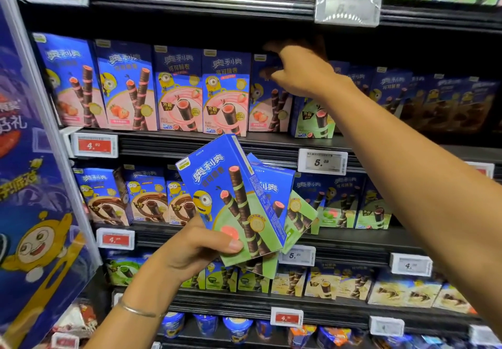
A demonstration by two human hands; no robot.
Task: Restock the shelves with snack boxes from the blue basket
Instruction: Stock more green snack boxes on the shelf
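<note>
Left hand [195,248] raised, gripping snack boxes [239,193], right arm [407,158] outstretched, right hand [298,71] blurred

front snack box [233,199] in my left fingers [233,245]: 奥利奥, white on blue | strawberry snack boxes [179,90] on the shelf above: 奥利奥, 外脆 badge | red price tag [94,146]: 4, cents blurred | white price tag [322,162]: 5.39 | lower white tag [297,255]: 5, rest blurred

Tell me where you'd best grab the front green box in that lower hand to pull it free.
Its upper end, coming from above. The front green box tilts with its top free, while the left hand grips the bottom, thumb across the face, and a second box overlaps behind on the right. Probably pinch front and back near the top.
</note>
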